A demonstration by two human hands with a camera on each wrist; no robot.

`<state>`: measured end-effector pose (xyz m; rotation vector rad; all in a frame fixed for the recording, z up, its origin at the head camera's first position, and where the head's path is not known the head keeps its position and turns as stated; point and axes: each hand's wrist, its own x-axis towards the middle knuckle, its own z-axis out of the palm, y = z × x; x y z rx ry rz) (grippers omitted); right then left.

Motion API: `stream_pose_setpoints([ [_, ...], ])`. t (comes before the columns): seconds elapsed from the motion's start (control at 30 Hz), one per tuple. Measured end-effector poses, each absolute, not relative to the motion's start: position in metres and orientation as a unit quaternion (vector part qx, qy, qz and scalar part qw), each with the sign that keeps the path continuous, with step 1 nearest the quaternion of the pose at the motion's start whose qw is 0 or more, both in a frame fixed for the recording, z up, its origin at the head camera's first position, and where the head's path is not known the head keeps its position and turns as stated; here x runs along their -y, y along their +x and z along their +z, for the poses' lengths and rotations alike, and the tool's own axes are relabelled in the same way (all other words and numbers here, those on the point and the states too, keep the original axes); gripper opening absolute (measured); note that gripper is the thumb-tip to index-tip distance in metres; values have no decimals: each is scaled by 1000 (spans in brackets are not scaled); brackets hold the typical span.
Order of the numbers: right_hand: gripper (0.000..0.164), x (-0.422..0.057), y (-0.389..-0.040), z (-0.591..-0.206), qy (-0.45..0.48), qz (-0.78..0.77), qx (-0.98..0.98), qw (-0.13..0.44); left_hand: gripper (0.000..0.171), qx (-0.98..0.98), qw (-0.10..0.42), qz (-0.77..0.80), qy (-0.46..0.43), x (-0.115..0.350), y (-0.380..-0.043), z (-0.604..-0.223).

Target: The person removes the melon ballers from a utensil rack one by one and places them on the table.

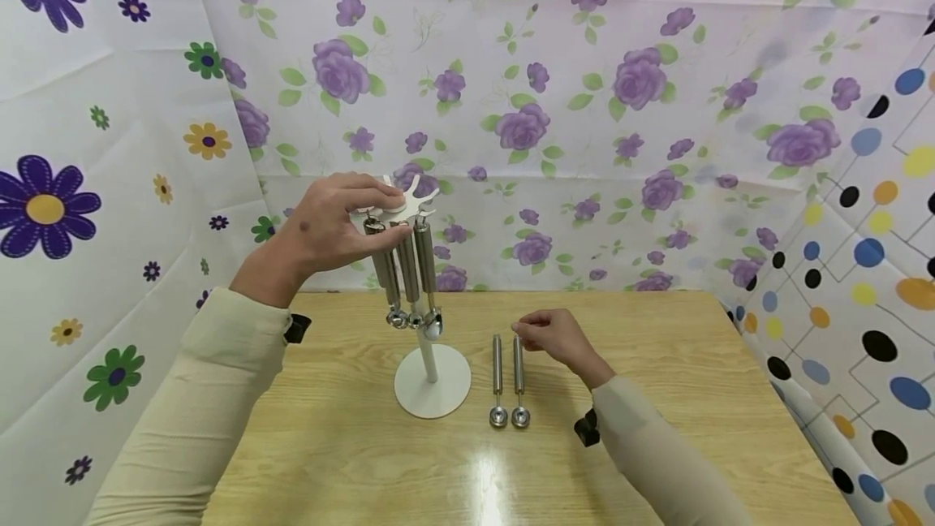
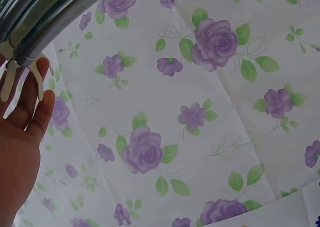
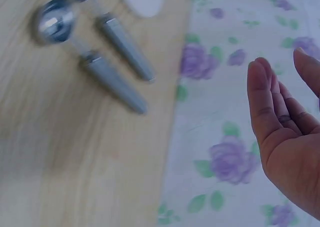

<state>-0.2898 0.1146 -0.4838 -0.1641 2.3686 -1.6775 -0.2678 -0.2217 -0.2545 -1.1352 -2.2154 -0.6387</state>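
My left hand [image 1: 332,222] grips the top of a white utensil stand [image 1: 429,364], its fingers over the branching hooks [image 1: 415,200] and its thumb below them. Several metal scoops [image 1: 407,270] with long steel handles hang from the hooks, partly behind that hand. In the left wrist view, fingers [image 2: 42,114] reach up beside the hooks and the hanging handles. Two more scoops lie side by side on the table, a left one [image 1: 497,372] and a right one [image 1: 519,372]. My right hand [image 1: 558,339] is by the right one's handle end, thumb and fingers apart, holding nothing in the right wrist view.
The wooden table [image 1: 657,396] meets a floral cloth [image 1: 467,96] at its back edge. Patterned cloths hang at the left and right sides. The stand's round white base [image 1: 409,396] stands just left of the lying scoops.
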Motion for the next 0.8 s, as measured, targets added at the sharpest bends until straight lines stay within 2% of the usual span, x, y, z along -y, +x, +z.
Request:
stream_pose_setpoints([
  [0.37,38,-104,-285,-418,-111,-590,-790,123,32,835,287,-209,-420,221,-268,-252],
  [0.47,42,-101,-285,-400,-143,-592,-783,125,30,837,284,-212,-417,221,-268,-252],
  [0.8,37,-83,-294,-352,-236,-599,-757,114,24,828,283,-226,-429,219,-270,-252],
])
